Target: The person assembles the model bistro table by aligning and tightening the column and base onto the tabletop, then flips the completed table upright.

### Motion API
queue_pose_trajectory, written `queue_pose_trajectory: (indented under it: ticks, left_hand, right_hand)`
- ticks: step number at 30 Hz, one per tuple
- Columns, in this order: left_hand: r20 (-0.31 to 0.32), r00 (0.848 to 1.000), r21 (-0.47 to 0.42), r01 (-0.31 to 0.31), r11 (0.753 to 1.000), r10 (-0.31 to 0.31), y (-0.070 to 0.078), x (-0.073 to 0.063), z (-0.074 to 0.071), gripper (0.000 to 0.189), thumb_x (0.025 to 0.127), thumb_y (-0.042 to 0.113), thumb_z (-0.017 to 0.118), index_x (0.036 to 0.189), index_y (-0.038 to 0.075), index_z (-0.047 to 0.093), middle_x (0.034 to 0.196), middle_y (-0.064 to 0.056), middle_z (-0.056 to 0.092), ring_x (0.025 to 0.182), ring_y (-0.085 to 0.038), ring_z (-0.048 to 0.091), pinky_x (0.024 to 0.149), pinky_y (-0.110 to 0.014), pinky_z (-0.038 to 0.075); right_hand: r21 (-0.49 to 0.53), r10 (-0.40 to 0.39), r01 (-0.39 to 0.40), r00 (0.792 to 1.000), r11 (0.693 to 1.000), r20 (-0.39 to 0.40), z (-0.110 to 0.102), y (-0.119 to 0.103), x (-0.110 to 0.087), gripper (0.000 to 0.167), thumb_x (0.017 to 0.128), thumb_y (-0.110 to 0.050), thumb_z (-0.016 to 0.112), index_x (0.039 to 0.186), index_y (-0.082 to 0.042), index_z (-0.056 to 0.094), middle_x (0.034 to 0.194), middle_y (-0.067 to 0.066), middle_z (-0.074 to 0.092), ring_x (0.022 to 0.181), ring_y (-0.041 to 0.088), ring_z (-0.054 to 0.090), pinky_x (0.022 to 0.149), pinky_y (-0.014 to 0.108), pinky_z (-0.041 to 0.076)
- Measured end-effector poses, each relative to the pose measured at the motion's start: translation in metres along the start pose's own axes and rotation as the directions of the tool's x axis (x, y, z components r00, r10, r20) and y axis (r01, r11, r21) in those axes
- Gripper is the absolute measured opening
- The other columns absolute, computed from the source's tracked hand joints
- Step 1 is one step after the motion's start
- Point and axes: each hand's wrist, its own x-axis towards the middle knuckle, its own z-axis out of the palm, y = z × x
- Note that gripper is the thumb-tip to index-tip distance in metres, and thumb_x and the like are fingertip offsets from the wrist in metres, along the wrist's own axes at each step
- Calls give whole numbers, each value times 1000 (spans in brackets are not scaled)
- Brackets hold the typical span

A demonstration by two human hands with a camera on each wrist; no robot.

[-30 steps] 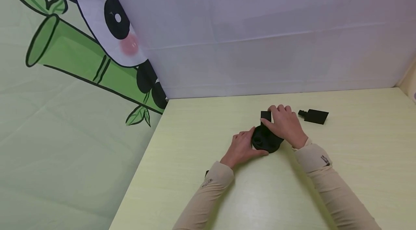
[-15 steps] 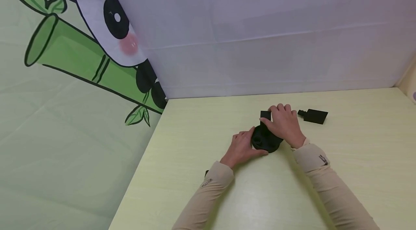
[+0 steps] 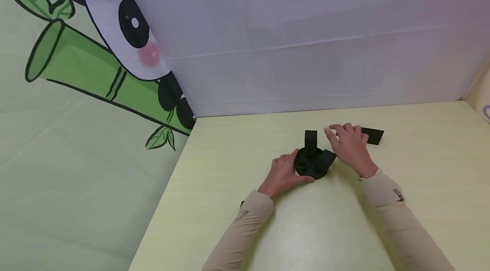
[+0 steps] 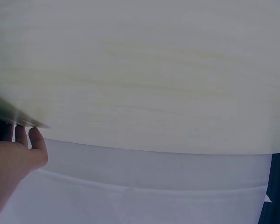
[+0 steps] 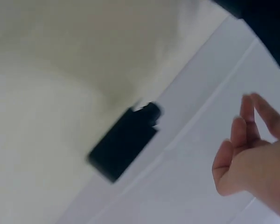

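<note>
A round black base [image 3: 311, 172] lies on the table. One flat black blade-like piece [image 3: 311, 138] sticks out from its far side, and another black blade-like piece [image 3: 328, 157] from its right. My left hand [image 3: 282, 174] grips the base's left edge, thumb at the near side and fingers at the far side. Only part of that hand [image 4: 25, 151] shows in the left wrist view. My right hand [image 3: 351, 147] holds nothing, fingers loosely bent, above the table right of the base. In the head view it partly covers a loose black piece [image 3: 375, 135], whose rounded stub shows in the right wrist view.
The pale wooden table [image 3: 229, 160] ends at a white cloth wall [image 3: 306, 71] behind. At the left hangs a cloth printed with a green bamboo stalk [image 3: 82, 60]. A small dark thing [image 3: 242, 203] peeks out beside the left sleeve.
My right hand has let go of the black pieces on the base and moved right, toward the loose piece. My left hand keeps its grip on the base.
</note>
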Motion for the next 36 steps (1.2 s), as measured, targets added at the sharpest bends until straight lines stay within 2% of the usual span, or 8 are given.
queue_pose_trajectory:
  ticks: [5, 10, 14, 16, 21, 26, 33, 36]
  left_hand:
    - [-2, 1000, -2, 0, 1000, 0, -1, 1, 2, 102, 83, 65, 78, 160, 10, 39, 147, -6, 58, 134, -24, 51, 109, -42, 36]
    - [-9, 1000, -6, 3, 1000, -3, -1, 1, 1, 101, 83, 64, 79, 159, 10, 39, 147, -6, 58, 133, -24, 51, 109, -43, 37]
    - [2, 1000, -8, 1, 1000, -1, -2, 1, 2, 102, 83, 64, 78, 160, 10, 39, 147, -5, 57, 134, -24, 51, 109, -43, 36]
    - [6, 1000, -7, -1, 1000, 1, -2, 1, 2, 102, 83, 65, 78, 160, 10, 38, 147, -5, 57, 134, -24, 51, 110, -43, 36]
    - [-3, 1000, -3, -1, 1000, 1, -1, 1, 2, 102, 83, 65, 77, 160, 11, 38, 147, -5, 57, 134, -23, 51, 109, -42, 36]
    - [-2, 1000, 4, 0, 1000, 0, -1, 1, 1, 102, 83, 66, 77, 160, 11, 38, 148, -4, 57, 135, -23, 50, 109, -42, 36]
    - [7, 1000, 1, 9, 1000, -9, 1, 1, 1, 102, 84, 66, 77, 161, 11, 37, 149, -5, 56, 135, -23, 50, 110, -42, 36]
    - [7, 1000, 4, 9, 1000, -9, 1, 2, 0, 102, 84, 65, 77, 161, 11, 37, 149, -5, 56, 135, -23, 50, 110, -42, 36]
  right_hand:
    - [1, 78, -78, 993, 997, -84, -8, 37, -11, 54, 108, -33, 52, 141, 10, 48, 128, 38, 35, 116, 58, 25, 82, 67, 22]
    - [-39, 174, -180, 977, 983, -120, -20, 64, -11, 66, 103, -27, 59, 148, 12, 32, 140, 43, 19, 118, 63, 20, 80, 69, 21]
    - [-81, 258, -262, 964, 962, -59, -31, 83, -12, 75, 102, -27, 55, 152, 15, 19, 142, 48, 12, 123, 68, 14, 83, 75, 17]
    - [-100, 283, -284, 959, 954, -24, -36, 91, -13, 73, 103, -26, 52, 150, 18, 18, 140, 50, 12, 122, 68, 13, 82, 75, 17]
    - [-109, 272, -270, 962, 957, 3, -42, 101, -17, 61, 104, -25, 50, 138, 22, 31, 131, 50, 18, 117, 66, 16, 81, 73, 16]
    - [-113, 245, -245, 969, 963, -16, -43, 101, -18, 55, 104, -28, 56, 124, 19, 39, 123, 49, 25, 109, 65, 21, 78, 72, 20]
    - [-109, 219, -219, 976, 970, -15, -42, 102, -16, 55, 105, -33, 58, 125, 17, 45, 124, 46, 30, 114, 65, 24, 84, 74, 22]
    - [-109, 202, -206, 978, 972, -46, -42, 100, -15, 56, 104, -35, 60, 124, 16, 49, 124, 45, 33, 114, 63, 27, 84, 73, 24]
